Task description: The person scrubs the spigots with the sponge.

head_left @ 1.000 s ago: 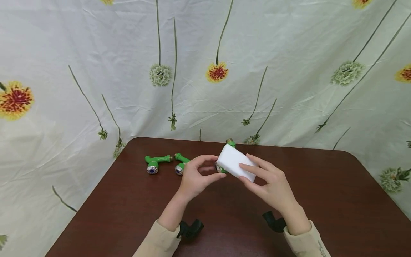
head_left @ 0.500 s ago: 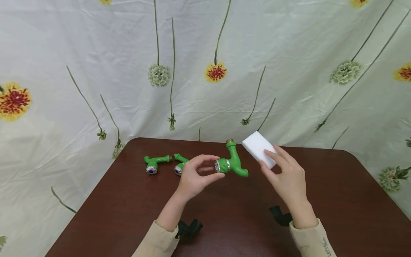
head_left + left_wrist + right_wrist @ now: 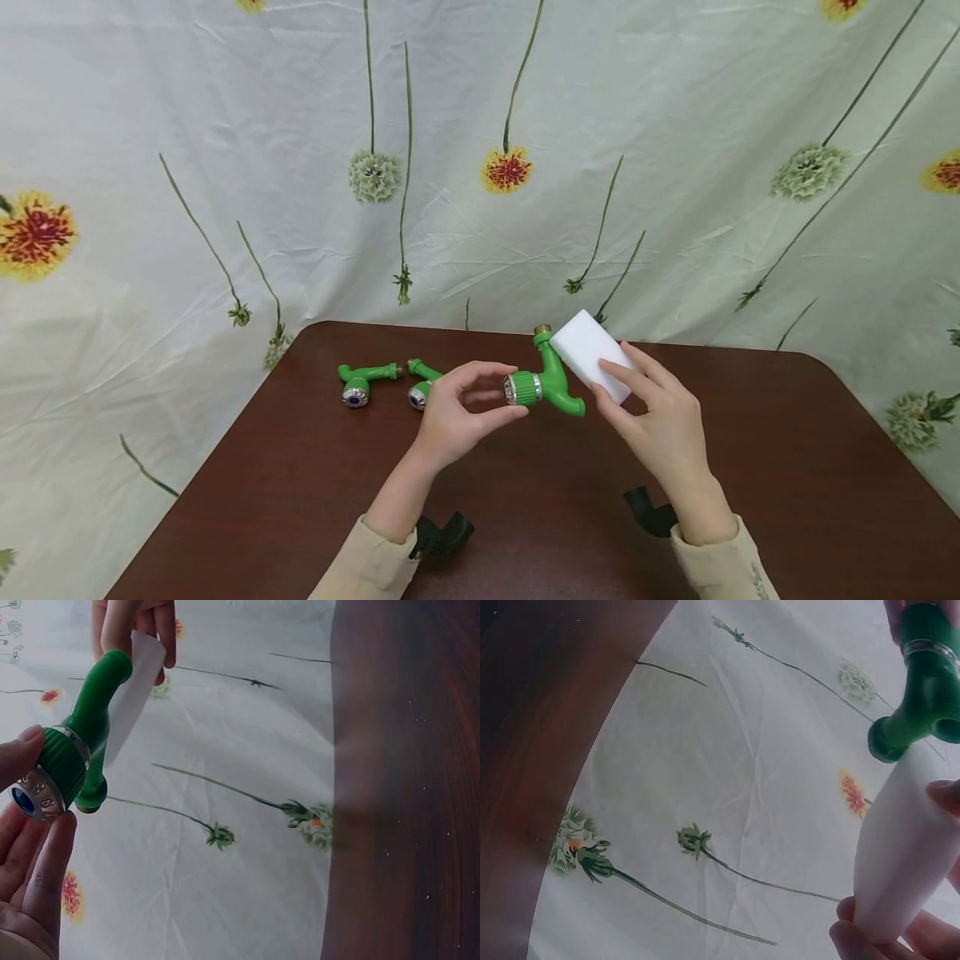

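My left hand (image 3: 461,415) pinches a green faucet (image 3: 553,379) by its ribbed knob, thumb on one side and fingers on the other. The faucet is held up above the table, its brass threaded end pointing away and its spout to the right. In the left wrist view the knob (image 3: 60,761) shows a silver ring and a blue cap. My right hand (image 3: 660,421) grips a white sponge block (image 3: 588,350) between thumb and fingers. One corner of the sponge overlaps the faucet's pipe near the threaded end. In the right wrist view the sponge (image 3: 907,840) sits right at the faucet (image 3: 919,694).
Two more green faucets lie on the brown table (image 3: 285,500) at the left: one faucet (image 3: 367,375) farther out, another faucet (image 3: 423,379) partly behind my left hand. A flower-print cloth (image 3: 450,108) hangs behind the table. Black wrist mounts (image 3: 446,533) sit at both sleeves.
The sponge first covered much of the faucet, then moved off to the right, and has now come back left against its pipe. My left hand stays nearly still with the faucet.
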### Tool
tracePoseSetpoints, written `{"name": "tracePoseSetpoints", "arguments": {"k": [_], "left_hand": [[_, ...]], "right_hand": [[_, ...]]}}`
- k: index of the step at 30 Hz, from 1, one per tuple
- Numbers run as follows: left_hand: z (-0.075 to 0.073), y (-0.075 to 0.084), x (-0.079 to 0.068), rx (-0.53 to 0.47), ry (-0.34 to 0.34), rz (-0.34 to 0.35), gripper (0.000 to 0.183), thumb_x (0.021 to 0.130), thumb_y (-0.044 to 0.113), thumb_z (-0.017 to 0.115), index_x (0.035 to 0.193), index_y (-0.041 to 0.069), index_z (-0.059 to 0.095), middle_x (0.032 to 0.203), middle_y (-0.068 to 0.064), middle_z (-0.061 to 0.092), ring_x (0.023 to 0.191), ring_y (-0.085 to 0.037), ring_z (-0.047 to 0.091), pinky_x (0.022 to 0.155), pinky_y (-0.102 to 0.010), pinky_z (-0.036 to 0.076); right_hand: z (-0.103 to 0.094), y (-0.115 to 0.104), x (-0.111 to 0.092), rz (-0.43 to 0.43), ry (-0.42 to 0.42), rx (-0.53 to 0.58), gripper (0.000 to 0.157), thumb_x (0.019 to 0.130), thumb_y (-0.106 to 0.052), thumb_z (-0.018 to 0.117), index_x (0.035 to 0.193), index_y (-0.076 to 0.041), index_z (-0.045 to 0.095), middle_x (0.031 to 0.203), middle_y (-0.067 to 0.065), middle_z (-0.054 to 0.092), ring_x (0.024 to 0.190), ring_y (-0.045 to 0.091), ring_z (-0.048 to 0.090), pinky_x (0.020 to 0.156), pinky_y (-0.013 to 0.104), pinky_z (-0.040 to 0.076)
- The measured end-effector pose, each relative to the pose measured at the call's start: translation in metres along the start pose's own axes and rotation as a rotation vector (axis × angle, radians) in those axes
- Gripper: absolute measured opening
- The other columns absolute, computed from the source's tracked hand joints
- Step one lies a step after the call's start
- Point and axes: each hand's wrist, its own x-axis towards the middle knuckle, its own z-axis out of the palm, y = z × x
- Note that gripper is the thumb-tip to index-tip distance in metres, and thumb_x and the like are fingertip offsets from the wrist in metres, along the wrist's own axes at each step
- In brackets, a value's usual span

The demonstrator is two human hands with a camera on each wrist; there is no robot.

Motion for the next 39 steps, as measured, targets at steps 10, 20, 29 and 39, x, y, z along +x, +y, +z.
{"name": "tracePoseSetpoints", "arguments": {"k": [10,20,29,39], "left_hand": [[0.001,0.016,0.0,0.002,0.001,-0.048,0.04,0.068,-0.01,0.078,0.106,-0.006,0.065,0.105,-0.018,0.065,0.087,-0.034,0.067,0.076,-0.034,0.056],[0.003,0.034,0.0,0.09,-0.011,0.081,0.039,0.066,-0.012,0.078,0.102,-0.009,0.065,0.099,-0.019,0.064,0.087,-0.025,0.065,0.074,-0.037,0.056],[0.003,0.035,-0.001,0.143,-0.03,0.145,0.039,0.067,-0.011,0.078,0.104,-0.009,0.065,0.101,-0.019,0.063,0.088,-0.028,0.062,0.073,-0.039,0.056],[0.005,0.036,-0.001,0.178,-0.047,0.184,0.039,0.067,-0.012,0.077,0.104,-0.009,0.066,0.101,-0.021,0.063,0.09,-0.031,0.059,0.072,-0.043,0.055]], "right_hand": [[-0.004,0.002,0.0,0.043,0.022,-0.023,0.027,0.073,-0.016,0.076,0.099,-0.008,0.075,0.114,0.012,0.064,0.096,0.028,0.064,0.069,0.03,0.053],[-0.003,-0.002,0.001,-0.001,0.058,-0.017,0.024,0.074,-0.015,0.071,0.096,-0.007,0.075,0.114,0.014,0.064,0.097,0.031,0.063,0.066,0.047,0.053],[-0.003,-0.002,-0.001,-0.031,-0.009,-0.056,0.024,0.075,-0.015,0.071,0.096,-0.007,0.075,0.116,0.016,0.062,0.101,0.033,0.06,0.068,0.049,0.053],[0.0,-0.006,-0.001,-0.093,-0.034,-0.092,0.025,0.072,-0.011,0.072,0.097,-0.008,0.074,0.117,0.016,0.061,0.102,0.033,0.058,0.069,0.049,0.053]]}}
